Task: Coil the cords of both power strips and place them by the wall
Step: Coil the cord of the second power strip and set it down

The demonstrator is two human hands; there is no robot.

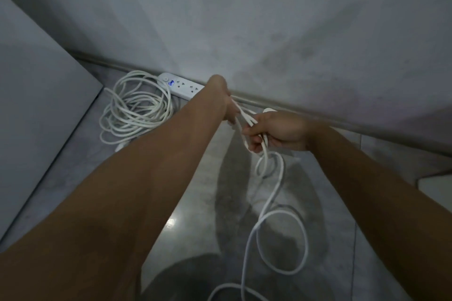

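Gripping fingers [254,145]: those of the right hand [278,133], curled tight round several white strands of the loose cord [281,239], with the thumb pressed on top of the bundle.
Left hand [222,95]: reached further forward and seen from behind the wrist. The same strands run taut from under it to the right hand, so it holds them, but how its fingers lie is mostly hidden.
Hands together: close to each other, the left a little ahead, both raised over the floor [190,190] near the foot of the wall [269,19].
Loose cord: hangs in a small loop below the right hand, then drops to the floor in one large open loop and runs off the lower edge of the view. This part is not yet gathered.
White shape [269,110]: rounded, showing just behind the right hand; too hidden to tell what it is.
Power strip [182,87]: white, lying flat on the floor against the baseboard [354,124], with a small blue mark near its left end. Its right end is hidden behind the left wrist.
Coiled cord [134,110]: a rough round bundle of white loops on the floor, just left of the power strip and near the wall.
Floor: grey and glossy, with dark shadows of the arms.
Panel [36,80]: grey and flat, at the left, its lower edge beside the coiled cord.
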